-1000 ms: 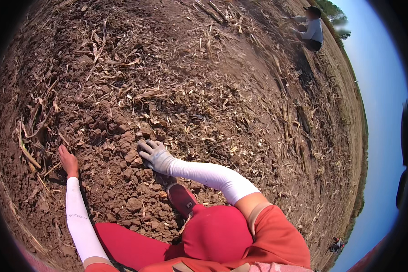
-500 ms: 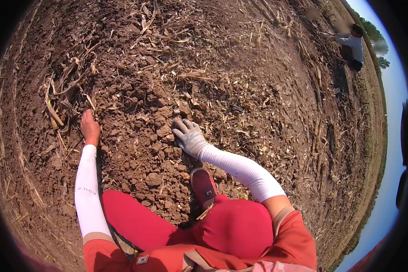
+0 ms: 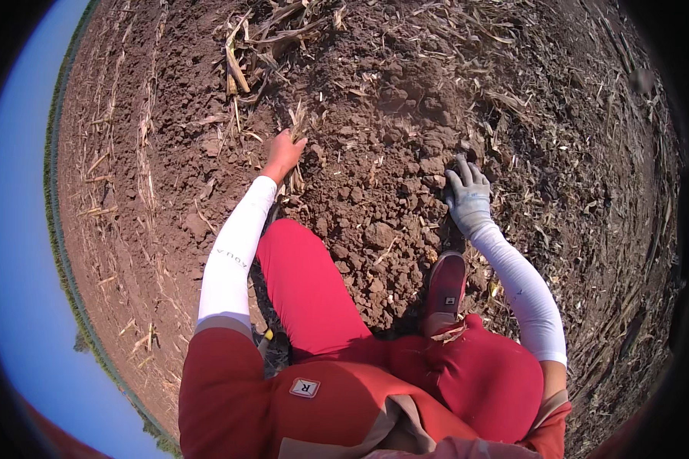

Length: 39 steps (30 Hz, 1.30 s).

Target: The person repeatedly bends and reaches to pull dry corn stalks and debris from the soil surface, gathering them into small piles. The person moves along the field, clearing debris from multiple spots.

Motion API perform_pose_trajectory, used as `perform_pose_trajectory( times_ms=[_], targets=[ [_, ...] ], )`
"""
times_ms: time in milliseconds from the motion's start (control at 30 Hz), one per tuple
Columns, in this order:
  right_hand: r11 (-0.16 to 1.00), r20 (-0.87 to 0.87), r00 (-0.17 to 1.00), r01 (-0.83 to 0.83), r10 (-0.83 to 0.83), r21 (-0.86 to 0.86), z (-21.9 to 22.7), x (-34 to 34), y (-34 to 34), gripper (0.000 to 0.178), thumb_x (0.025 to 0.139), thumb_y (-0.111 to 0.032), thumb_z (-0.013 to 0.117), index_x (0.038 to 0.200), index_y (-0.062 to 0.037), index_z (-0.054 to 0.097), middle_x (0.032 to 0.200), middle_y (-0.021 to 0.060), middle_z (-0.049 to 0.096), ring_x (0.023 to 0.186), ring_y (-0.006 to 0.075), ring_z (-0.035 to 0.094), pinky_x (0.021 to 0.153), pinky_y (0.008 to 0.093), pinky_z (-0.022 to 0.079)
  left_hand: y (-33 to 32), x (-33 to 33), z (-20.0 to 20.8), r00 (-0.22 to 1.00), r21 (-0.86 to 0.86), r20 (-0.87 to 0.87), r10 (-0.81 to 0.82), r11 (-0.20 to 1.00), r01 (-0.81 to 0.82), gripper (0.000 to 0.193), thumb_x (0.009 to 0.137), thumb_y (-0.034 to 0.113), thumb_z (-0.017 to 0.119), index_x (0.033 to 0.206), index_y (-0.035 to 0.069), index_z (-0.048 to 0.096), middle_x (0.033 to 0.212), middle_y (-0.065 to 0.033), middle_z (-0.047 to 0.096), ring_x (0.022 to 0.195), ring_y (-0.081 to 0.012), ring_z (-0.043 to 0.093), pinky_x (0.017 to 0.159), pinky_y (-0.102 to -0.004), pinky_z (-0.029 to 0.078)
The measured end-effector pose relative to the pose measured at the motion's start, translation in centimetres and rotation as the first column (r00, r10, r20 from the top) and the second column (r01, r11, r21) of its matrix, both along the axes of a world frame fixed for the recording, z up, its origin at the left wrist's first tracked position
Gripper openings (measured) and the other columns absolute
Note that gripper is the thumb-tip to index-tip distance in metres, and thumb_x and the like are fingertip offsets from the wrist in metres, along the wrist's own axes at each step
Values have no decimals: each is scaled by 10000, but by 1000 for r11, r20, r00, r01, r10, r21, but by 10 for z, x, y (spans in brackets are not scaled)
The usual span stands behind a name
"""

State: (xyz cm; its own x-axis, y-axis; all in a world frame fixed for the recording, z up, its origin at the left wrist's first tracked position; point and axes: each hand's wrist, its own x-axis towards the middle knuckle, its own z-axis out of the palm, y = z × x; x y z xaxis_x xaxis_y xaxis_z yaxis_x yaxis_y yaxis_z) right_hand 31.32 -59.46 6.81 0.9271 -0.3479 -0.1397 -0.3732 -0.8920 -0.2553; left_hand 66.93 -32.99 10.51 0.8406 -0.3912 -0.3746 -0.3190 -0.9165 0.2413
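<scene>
Bare and closed, my left hand grips a small bunch of dry corn leaves, which sticks out above the fingers and also shows below the hand. It is low over the brown soil, left of the middle. My right hand wears a grey-white glove and rests on the ground with its fingers spread and nothing in them. Crumbly soil clods lie between the two hands.
A heap of dry stalks and leaves lies ahead of my left hand. My red shoe stands just below the gloved hand. Something with a yellow tip shows beside my left sleeve. Stubble rows run along the left.
The view has swung left, and the other person at the far right is out of sight. My left hand now has dry leaves in it. My gloved hand still rests on the soil.
</scene>
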Motion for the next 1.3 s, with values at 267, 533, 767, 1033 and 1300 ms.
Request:
perform_pose_trajectory(
  times_ms=[267,533,767,1033,1300],
  targets=[
    [1000,-1,1000,18,-18,18,0,-2,-2,508,815,-241,664,1298,-152,535,1510,128,345,1323,349,395,1075,456,334,-18,-54,4,972,42,80,-222,975,220,437,771,153,775,1041,23,456,932,-226,646,923,-427,628,774,-513,495],
    [1000,53,999,11,-12,25,1,-3,-2,500,819,-243,663,1294,-156,533,1507,125,352,1303,346,415,1064,458,345,-15,-52,-2,995,-49,39,-94,994,96,529,769,81,716,1240,-16,496,1056,-246,642,989,-421,615,848,-476,499],
    [998,88,996,22,-28,60,-1,-3,-2,483,811,-222,672,1270,-122,561,1489,138,379,1310,348,401,1072,462,336,-53,-68,-5,929,-229,184,-322,905,359,443,743,44,701,1148,20,524,1117,-202,596,1051,-412,576,878,-463,496],
    [999,116,993,23,-28,40,-6,-6,-1,438,836,-250,640,1258,-157,567,1504,120,370,1295,360,435,1058,463,347,-67,-82,-13,913,-103,197,-357,918,382,409,718,5,683,1107,37,558,1068,-164,563,962,-398,601,820,-469,515],
    [997,83,996,37,-42,69,-3,-4,-3,455,828,-239,659,1264,-150,570,1500,130,376,1311,352,411,1078,464,327,-120,-37,2,914,-245,327,-242,912,329,349,736,5,653,1070,-2,550,1090,-176,528,997,-400,565,856,-445,488]
  ],
)
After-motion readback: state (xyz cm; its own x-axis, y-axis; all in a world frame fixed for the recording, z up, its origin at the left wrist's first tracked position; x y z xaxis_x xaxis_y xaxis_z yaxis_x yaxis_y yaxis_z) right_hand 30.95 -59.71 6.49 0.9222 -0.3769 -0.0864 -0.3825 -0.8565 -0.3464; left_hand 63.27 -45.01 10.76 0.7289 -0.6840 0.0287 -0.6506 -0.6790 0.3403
